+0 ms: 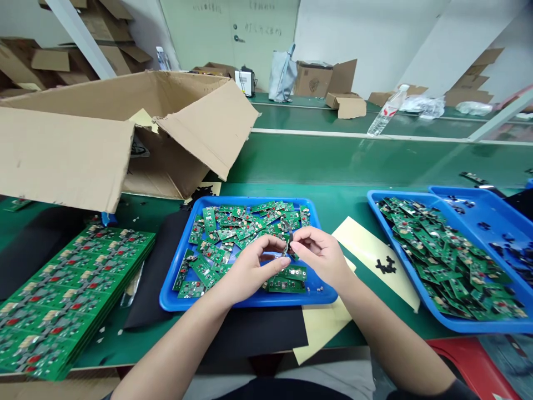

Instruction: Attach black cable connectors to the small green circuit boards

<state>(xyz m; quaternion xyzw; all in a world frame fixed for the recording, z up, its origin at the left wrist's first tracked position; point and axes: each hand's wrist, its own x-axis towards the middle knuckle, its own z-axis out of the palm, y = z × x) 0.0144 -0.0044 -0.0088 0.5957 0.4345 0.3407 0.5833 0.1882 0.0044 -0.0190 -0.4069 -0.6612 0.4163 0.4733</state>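
Observation:
Over a blue tray (175, 297), my left hand (254, 266) pinches a small circuit board (286, 253), tilted nearly edge-on to me. My right hand (322, 255) is closed at the same spot, its thumb and forefinger against a small dark piece (290, 238) at the board's upper end. Fingers hide most of the board and the dark piece. Many loose green circuit boards (212, 253) lie jumbled in the tray below both hands. To the right, several small black pieces (386, 265) rest on a pale yellow sheet (366, 244).
Stacked green board panels (75, 289) stand at the left, below an open cardboard box (66, 155). A second blue tray (453, 322) of boards is at the right, beside another blue tray (466, 194) with black parts. A water bottle (387, 114) stands on the back ledge.

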